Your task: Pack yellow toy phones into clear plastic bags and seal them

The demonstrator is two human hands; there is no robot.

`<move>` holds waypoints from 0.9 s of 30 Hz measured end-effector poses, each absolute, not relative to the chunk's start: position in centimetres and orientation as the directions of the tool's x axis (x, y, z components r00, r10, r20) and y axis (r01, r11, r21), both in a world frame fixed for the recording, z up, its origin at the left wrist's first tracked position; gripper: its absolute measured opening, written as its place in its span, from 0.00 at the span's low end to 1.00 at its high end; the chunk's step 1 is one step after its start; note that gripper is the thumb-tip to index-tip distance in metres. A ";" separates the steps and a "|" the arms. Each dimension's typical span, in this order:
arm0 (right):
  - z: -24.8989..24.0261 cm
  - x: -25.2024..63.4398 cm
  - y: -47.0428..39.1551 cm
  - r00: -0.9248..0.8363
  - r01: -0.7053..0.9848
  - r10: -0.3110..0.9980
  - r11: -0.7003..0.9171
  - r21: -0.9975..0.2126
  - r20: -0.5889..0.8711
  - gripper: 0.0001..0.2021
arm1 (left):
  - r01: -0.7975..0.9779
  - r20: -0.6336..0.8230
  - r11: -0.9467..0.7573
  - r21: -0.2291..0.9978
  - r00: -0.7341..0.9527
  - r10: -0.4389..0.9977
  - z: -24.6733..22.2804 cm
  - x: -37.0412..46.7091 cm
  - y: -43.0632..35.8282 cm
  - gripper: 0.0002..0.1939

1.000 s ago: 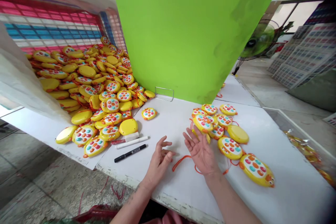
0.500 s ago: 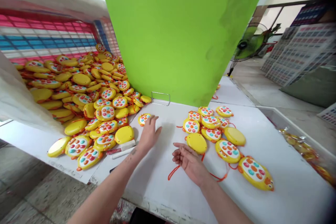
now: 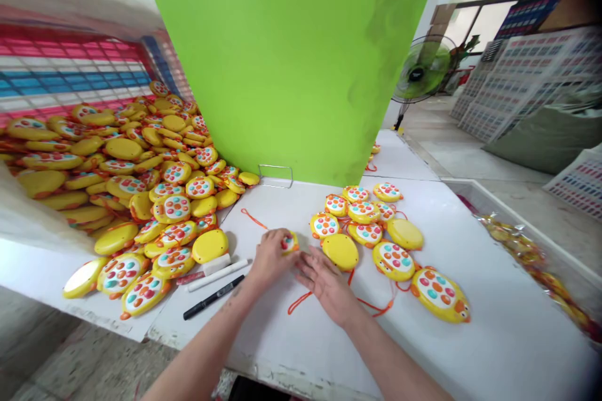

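My left hand (image 3: 271, 260) grips a yellow duck-shaped toy (image 3: 291, 242) with coloured buttons, most of it covered by my fingers. An orange cord (image 3: 254, 218) trails from it toward the upper left. Close beside it, my right hand (image 3: 324, 279) is open, fingers stretched toward the left hand and the toy. Just past the right fingertips a similar toy lies with its plain yellow back (image 3: 340, 252) up. More such toys, among them a button-side-up one (image 3: 439, 294), lie grouped on the right of the white table (image 3: 277, 338).
A large heap of the toys (image 3: 174, 207) spills from the left. A black marker (image 3: 214, 297) and a white pen (image 3: 217, 275) lie left of my hands. Behind stands a green board (image 3: 291, 69) with a wire handle (image 3: 275, 176). A bin with wrapped items (image 3: 522, 250) is at right.
My left hand has taken hold of the small toy and drawn it right and toward me, beside my right hand. The camera view has shifted slightly, and the black marker now shows.
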State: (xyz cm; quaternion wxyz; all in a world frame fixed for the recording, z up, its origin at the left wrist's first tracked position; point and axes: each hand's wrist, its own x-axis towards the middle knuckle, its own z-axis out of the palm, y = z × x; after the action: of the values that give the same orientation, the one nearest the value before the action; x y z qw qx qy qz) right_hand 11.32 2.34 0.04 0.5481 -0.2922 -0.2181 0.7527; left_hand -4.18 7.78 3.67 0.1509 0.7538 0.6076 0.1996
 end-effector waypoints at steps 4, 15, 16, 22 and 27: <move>0.7 11.5 2.2 -0.251 -0.646 0.960 -0.261 -0.717 -0.124 0.18 | 0.528 0.358 -0.529 0.664 0.396 0.845 2.3 -2.9 2.4 0.21; 0.7 11.5 1.9 -0.274 -0.538 0.946 -0.301 -0.787 -0.175 0.19 | 0.134 0.153 -0.177 0.975 0.176 0.972 1.3 -4.0 0.0 0.41; 0.7 11.5 1.9 -0.285 -0.530 0.943 -0.306 -0.791 -0.174 0.20 | 0.137 0.141 -0.165 0.977 0.169 0.976 1.5 -3.9 0.0 0.41; 0.6 11.4 1.8 -0.315 -0.502 0.940 -0.283 -0.818 -0.131 0.22 | 0.138 0.098 -0.118 0.983 0.145 0.985 2.0 -3.6 -0.2 0.40; 0.6 11.2 1.6 -0.302 -0.480 0.945 -0.263 -0.837 -0.123 0.21 | 0.050 0.094 -0.106 0.993 0.199 0.976 2.0 -3.9 -0.1 0.40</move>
State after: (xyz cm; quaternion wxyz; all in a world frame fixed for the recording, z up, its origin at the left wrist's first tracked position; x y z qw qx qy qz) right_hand 11.24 1.61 0.57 0.4920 -0.3270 -0.3560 0.7241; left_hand -3.94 -0.14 2.02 0.5058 0.5861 0.4375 0.4575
